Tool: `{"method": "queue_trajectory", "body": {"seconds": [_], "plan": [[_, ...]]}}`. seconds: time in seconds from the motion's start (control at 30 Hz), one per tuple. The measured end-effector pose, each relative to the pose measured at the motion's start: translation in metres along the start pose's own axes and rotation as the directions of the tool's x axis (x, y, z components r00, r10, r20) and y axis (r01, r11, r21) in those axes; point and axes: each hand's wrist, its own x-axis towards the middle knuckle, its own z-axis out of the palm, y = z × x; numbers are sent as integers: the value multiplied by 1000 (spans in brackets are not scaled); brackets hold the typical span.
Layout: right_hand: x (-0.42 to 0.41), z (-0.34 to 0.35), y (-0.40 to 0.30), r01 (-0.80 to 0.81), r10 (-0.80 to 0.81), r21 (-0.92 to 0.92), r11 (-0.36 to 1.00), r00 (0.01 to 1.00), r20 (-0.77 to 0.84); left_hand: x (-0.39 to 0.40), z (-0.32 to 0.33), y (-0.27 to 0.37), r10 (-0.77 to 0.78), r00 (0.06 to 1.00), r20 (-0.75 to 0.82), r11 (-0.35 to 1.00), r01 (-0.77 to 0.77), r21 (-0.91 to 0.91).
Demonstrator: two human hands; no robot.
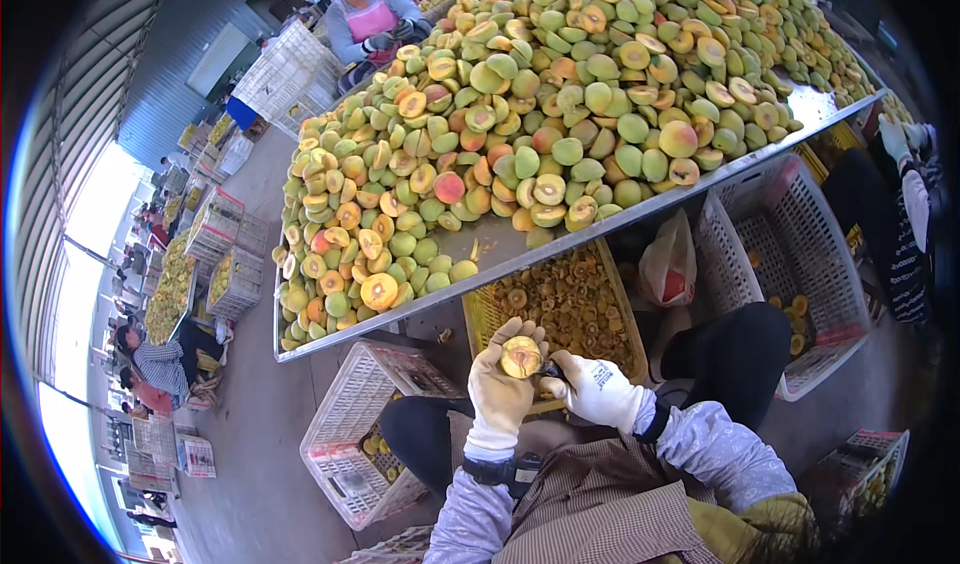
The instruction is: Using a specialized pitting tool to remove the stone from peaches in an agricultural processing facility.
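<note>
My gloved left hand (498,391) cups a halved stone fruit (520,357), its cut face turned up towards me. In my gloved right hand (596,391) is a small tool with a dark handle (552,369); its working end meets the fruit's right edge, and its exact kind is hard to make out. Just beyond both hands sits a yellow plastic crate (480,316) filled with brown pits and scraps (562,301). Above that crate, a metal-rimmed table (495,245) bears a big heap of green and orange halved fruit (525,128).
White plastic crates stand by my left leg (337,444) and right leg (832,294), each with some fruit pieces inside. A plastic bag (670,252) hangs below the table edge. Across the table is a person in a pink apron (371,22); another person's gloved hand (894,140) shows at right.
</note>
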Motion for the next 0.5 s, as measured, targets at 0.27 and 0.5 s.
{"method": "queue_trajectory", "body": {"seconds": [0.27,0.5], "plan": [[-2,2,3,-95,89,188,978,995,40,-7,13,-10,-28,999,-16,998,29,49],[-1,-4,1,-77,63,158,984,994,93,-9,9,-10,-26,997,-68,904,53,424]]}}
